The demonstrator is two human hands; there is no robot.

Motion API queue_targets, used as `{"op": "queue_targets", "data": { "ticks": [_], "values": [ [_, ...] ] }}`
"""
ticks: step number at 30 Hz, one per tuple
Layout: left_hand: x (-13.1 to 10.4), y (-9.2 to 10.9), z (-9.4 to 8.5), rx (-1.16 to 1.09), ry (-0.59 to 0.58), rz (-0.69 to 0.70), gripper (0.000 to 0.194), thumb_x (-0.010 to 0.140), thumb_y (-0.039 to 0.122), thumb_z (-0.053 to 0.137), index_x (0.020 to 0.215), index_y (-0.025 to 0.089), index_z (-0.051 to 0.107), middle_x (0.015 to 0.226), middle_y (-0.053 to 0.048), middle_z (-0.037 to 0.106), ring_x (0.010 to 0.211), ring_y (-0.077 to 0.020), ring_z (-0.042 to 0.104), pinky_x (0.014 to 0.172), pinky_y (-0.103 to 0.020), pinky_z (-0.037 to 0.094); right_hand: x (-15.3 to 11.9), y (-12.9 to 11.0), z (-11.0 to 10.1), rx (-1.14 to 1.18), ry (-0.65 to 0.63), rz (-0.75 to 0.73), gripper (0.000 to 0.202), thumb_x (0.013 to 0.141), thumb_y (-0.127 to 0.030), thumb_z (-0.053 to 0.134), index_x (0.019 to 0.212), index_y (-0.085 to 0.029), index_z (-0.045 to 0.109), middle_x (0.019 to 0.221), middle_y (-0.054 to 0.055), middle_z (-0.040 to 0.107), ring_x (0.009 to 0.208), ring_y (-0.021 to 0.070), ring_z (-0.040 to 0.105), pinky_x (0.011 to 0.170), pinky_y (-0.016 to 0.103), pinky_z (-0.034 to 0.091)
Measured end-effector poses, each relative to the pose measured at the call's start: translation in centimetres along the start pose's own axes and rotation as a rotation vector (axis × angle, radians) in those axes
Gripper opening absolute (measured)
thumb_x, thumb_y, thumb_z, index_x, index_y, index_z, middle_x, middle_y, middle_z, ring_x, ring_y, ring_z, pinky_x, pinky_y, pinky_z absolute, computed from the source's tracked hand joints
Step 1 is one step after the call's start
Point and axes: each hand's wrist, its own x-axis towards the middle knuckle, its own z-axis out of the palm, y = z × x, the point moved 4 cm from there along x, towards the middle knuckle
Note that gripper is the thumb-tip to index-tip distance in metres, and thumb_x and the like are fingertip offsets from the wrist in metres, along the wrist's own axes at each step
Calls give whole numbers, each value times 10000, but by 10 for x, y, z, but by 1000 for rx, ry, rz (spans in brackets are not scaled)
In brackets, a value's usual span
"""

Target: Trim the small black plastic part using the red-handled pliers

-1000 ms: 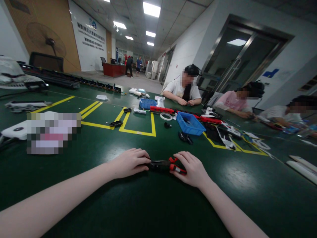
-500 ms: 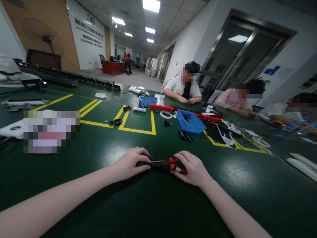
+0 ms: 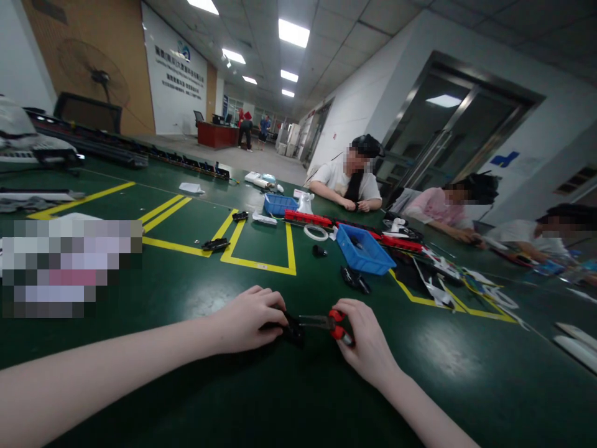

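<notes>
Two items in grip: pinching black part (image 3: pixel 294 331) with left hand (image 3: pixel 250 320), closed on pliers (image 3: pixel 333 321) with right hand (image 3: pixel 366 339). Pointing pliers to 9 o'clock, tips just beside part; can't tell if touching. Holding part at 3 o'clock from left hand, over green table (image 3: pixel 298 404). Seeing blue bin (image 3: pixel 366 263) at 1 o'clock from pliers, white ring (image 3: pixel 316 239) at 12.

Ceiling panels (image 3: pixel 293 33) glow above white walls (image 3: pixel 366 93), a reddish desk (image 3: pixel 215 135) and glass doors (image 3: pixel 445 134).
</notes>
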Motion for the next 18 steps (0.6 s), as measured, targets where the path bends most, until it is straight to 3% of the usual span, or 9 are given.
{"op": "queue_targets", "data": {
  "ticks": [3, 6, 8, 13, 18],
  "values": [
    [15, -19, -6, 40, -4, -7, 194, 885, 213, 607, 1055, 251, 692, 1114, -41, 608, 1003, -208, 590, 900, -363, 442, 15, 9, 7, 62, 21, 133, 309, 788, -130, 504, 1084, -218, 490, 1027, 96, 606, 943, 247, 596, 795, 394, 505],
    [28, -41, -9, 47, 9, -43, 181, 882, 205, 601, 1035, 237, 693, 1079, -46, 620, 999, -218, 591, 905, -381, 442, 39, 17, 14, 133, 85, 252, 186, 871, -276, 528, 1045, -223, 489, 947, 76, 607, 835, 221, 600, 712, 354, 501],
    [34, -55, -9, 44, 9, -75, 184, 884, 204, 595, 1039, 232, 689, 1075, -48, 624, 994, -220, 592, 891, -381, 448, 58, 21, 20, 178, 89, 274, 205, 880, -358, 555, 1022, -223, 493, 920, 58, 607, 810, 207, 596, 690, 330, 487],
    [40, -84, -10, 14, 52, -133, 187, 911, 238, 560, 1052, 226, 681, 1095, -51, 620, 998, -218, 581, 910, -393, 447, 102, 34, 41, 121, -11, 139, 316, 836, -463, 627, 1000, -213, 527, 933, 51, 603, 825, 201, 580, 691, 311, 459],
    [42, -102, -14, -49, 75, -209, 167, 930, 240, 533, 1017, 208, 672, 1102, -59, 613, 1000, -214, 571, 898, -389, 461, 124, 53, 70, 14, -108, 26, 336, 786, -484, 669, 901, -200, 531, 883, 57, 585, 805, 206, 549, 689, 320, 438]
  ]
}}
